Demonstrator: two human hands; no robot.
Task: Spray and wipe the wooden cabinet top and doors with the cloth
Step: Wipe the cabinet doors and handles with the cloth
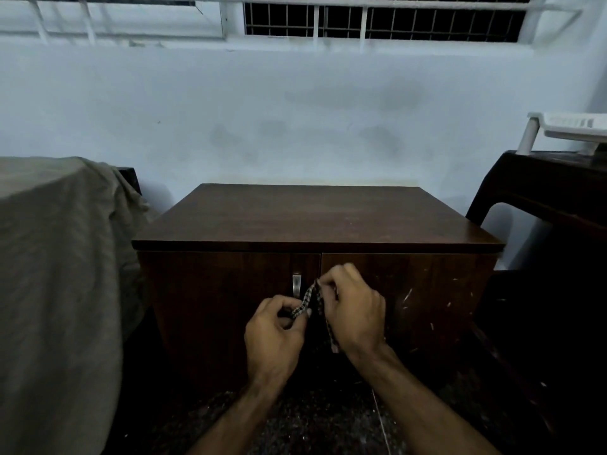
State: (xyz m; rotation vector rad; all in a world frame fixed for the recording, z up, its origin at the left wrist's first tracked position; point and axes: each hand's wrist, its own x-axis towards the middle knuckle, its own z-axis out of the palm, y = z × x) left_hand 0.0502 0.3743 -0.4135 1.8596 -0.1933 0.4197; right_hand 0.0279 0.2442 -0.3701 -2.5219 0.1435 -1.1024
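**Checked cloth held in both hands before the closed cabinet doors**

A low wooden cabinet (315, 215) is seen against a pale blue wall (295, 110). Its two doors (410, 300) are shut, so what is inside cannot be told. The dark brown top is bare, with a faint sheen and small pale specks toward its right side. The right door is marked by short pale scratches; a metal handle (296, 284) is fixed upright on the left door, close to the seam between the doors.

The cloth (307, 300), patterned in small dark and light checks, is held in front of the doors, just beside the handle and below the cabinet's front edge. It is bunched into a narrow strip. The stretch between the hands runs slanted, from lower left up to the right, and a further length hangs downward under the right hand, its light end showing near the wrist.

The left hand (274, 336) is curled, and the lower end of the strip is pinched in its grip between thumb and fingers. The right hand (353, 310) is curled over the upper part, which is held by its fingertips.

To the left, a beige sheet (59, 257) is draped over a bulky shape. To the right, a dark chair (542, 198) is seen with a white plastic rack (571, 126) above it. A barred window (377, 18) runs along the top of the wall. The floor (312, 421) is dark and speckled.
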